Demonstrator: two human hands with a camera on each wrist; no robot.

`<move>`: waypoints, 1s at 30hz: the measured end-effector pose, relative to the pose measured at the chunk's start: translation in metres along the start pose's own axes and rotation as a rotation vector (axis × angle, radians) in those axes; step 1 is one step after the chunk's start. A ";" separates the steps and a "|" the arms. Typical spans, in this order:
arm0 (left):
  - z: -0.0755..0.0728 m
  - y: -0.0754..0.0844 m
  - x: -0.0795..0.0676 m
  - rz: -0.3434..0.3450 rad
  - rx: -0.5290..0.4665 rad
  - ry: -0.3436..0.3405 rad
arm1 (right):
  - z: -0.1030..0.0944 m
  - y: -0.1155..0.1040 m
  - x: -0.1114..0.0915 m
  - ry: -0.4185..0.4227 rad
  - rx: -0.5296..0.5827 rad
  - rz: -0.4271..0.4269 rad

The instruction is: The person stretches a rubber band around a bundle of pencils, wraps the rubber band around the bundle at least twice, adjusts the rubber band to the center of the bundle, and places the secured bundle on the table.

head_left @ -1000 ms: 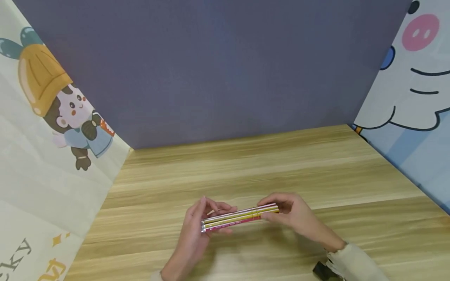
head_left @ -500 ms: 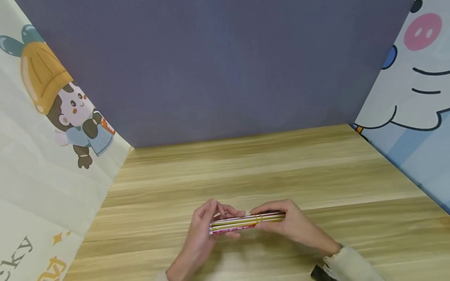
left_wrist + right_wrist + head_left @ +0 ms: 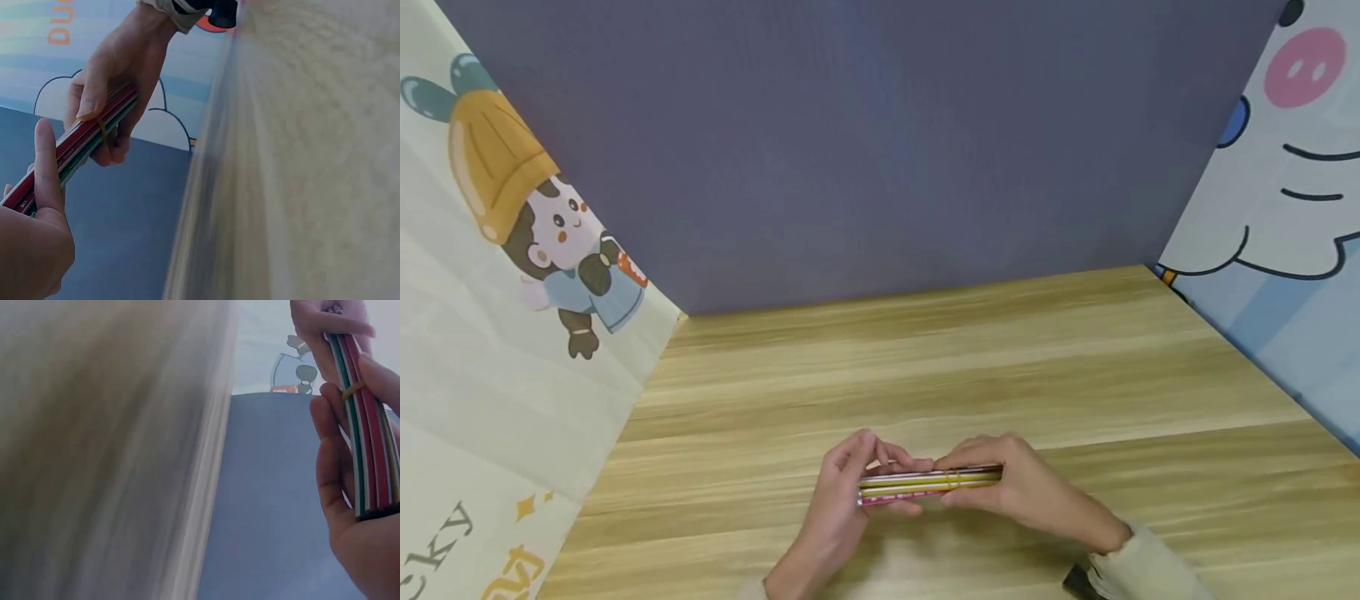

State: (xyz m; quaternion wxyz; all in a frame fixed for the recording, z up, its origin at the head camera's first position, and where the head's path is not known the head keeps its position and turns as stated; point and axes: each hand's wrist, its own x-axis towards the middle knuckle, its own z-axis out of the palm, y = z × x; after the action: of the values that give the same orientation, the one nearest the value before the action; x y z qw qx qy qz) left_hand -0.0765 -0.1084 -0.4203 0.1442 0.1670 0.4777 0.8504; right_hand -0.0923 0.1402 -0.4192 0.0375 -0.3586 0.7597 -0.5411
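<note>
A bundle of striped pencils [image 3: 910, 483], red, green and yellow, lies level between my two hands above the table. A thin rubber band [image 3: 353, 390] circles it. My left hand [image 3: 838, 492] holds the bundle's left end, one finger lying across the pencils in the left wrist view. My right hand [image 3: 1015, 479] grips the right part, thumb below and fingers above, with the fingertips beside the band. In the right wrist view the pencils' flat dark ends face the right palm, which hides part of them.
A wood-grain table [image 3: 895, 367] spreads under the hands. Behind it stands a dark grey-blue panel [image 3: 880, 150]. Cartoon-printed sheets, one cream [image 3: 550, 400] and one blue and white [image 3: 1285, 325], flank the sides. Something black [image 3: 1078, 581] sits by the right sleeve.
Both hands and the pencil bundle have come slightly lower, and the left hand has moved right. The right fingers have slid left along the bundle to the rubber band. The bundle is more level.
</note>
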 end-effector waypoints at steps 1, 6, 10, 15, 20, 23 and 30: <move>0.001 0.001 0.000 -0.001 0.002 -0.002 | 0.000 0.000 0.000 0.005 -0.008 0.000; -0.006 0.006 0.002 -0.015 -0.007 0.032 | -0.009 0.002 0.001 0.070 -0.111 -0.029; -0.010 0.006 0.003 -0.035 -0.019 0.069 | -0.013 0.004 -0.001 0.101 -0.259 -0.092; -0.006 -0.001 0.002 -0.059 -0.035 0.027 | -0.005 0.003 -0.001 0.020 -0.407 -0.162; 0.000 -0.005 0.002 -0.062 -0.044 -0.041 | 0.004 0.001 -0.001 -0.016 -0.459 -0.216; 0.001 -0.003 0.001 -0.060 -0.042 -0.042 | 0.003 0.002 -0.002 0.033 -0.482 -0.224; -0.004 0.006 0.000 -0.030 -0.033 -0.026 | -0.005 0.001 -0.002 0.101 -0.495 -0.222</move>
State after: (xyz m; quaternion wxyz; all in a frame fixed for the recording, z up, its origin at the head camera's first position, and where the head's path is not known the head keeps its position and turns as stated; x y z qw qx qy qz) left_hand -0.0789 -0.1141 -0.4165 0.1659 0.1682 0.4640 0.8538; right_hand -0.0935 0.1459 -0.4185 -0.1490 -0.4105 0.8257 -0.3570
